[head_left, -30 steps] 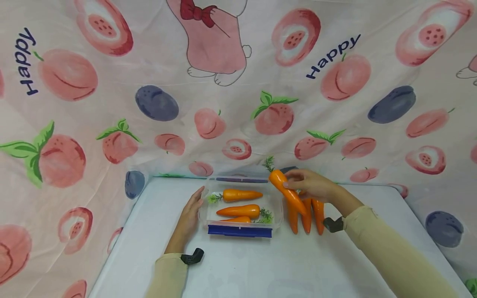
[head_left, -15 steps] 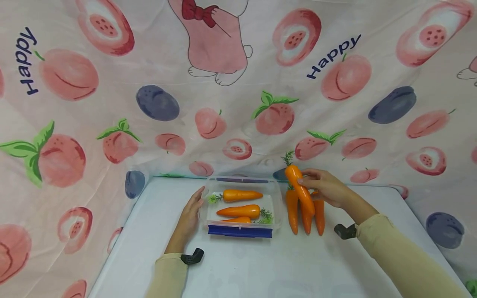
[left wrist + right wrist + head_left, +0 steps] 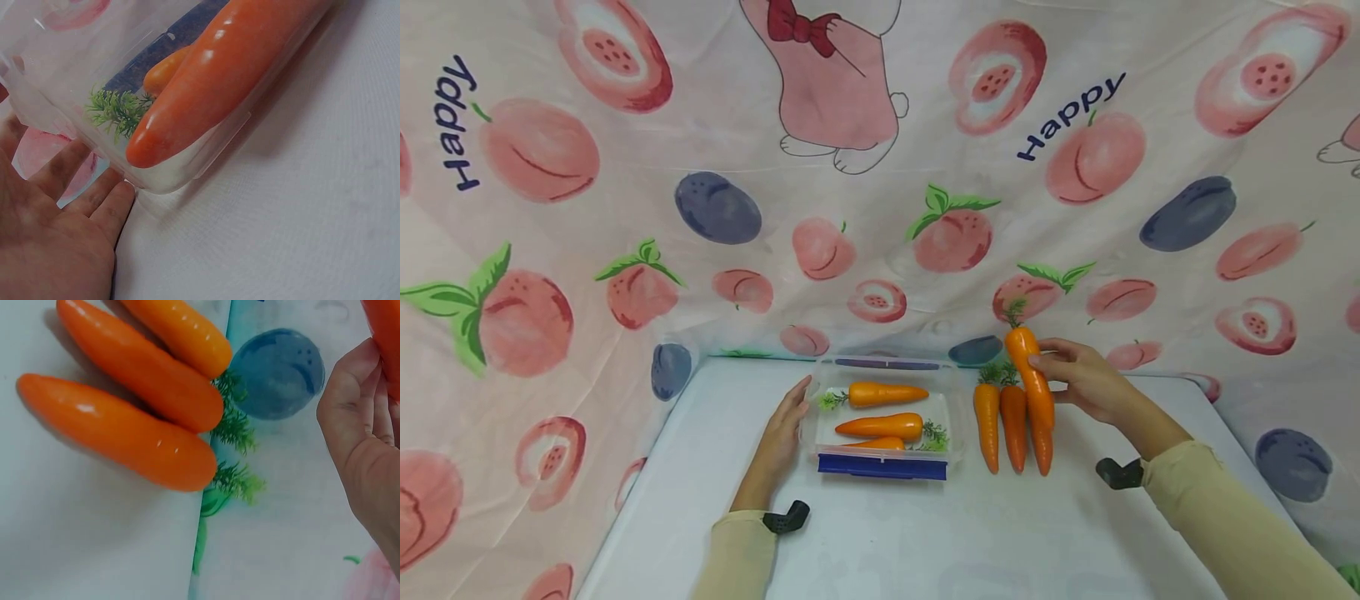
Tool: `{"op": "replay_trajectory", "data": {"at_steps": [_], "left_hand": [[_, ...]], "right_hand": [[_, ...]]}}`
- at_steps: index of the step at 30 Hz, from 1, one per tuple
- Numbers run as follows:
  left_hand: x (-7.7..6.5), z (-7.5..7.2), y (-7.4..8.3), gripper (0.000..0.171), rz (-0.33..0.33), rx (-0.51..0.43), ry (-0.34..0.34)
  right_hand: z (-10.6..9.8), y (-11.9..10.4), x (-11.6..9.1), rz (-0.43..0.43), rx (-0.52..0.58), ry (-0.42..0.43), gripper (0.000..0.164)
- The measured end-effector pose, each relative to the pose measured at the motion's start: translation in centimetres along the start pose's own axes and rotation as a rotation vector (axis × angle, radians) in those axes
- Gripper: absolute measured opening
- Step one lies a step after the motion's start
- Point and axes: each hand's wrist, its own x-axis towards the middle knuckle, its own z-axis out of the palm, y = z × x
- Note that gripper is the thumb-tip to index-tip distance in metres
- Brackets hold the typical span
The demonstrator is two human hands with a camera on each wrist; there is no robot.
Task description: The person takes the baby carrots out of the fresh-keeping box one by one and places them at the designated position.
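My right hand [image 3: 1086, 379] pinches an orange carrot [image 3: 1030, 367] with a green leafy top, held raised with its leaves up. Below it, three more carrots [image 3: 987, 425] lie side by side on the table, tips toward me; the held one overlaps the rightmost in the head view. My left hand [image 3: 781, 433] rests against the left end of a clear plastic box [image 3: 957, 417], its fingers extended along the wall in the left wrist view. Inside the box three carrots lie crosswise, the middle carrot [image 3: 880, 426] with its leaves to the right. The nearest is partly hidden behind the front wall.
A blue latch flap [image 3: 882, 467] hangs at the box's front. The white table [image 3: 880, 542] ends at a fruit-printed cloth [image 3: 880, 250] that rises behind it and along both sides. Black cameras [image 3: 786, 517] are strapped to both wrists.
My right hand has moved right with the carrot, from beside the box's right end to over the rightmost carrot on the table. The left hand and the box have stayed in place.
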Motion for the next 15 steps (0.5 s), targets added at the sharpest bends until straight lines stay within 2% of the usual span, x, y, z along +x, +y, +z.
{"op": "replay_trajectory", "data": {"at_steps": [15], "left_hand": [[-0.1,0.0,0.0,0.050,-0.013,0.001,0.006]], "right_hand": [[-2.0,1.5,-1.1,0.029,0.039,0.059,0.079]]}}
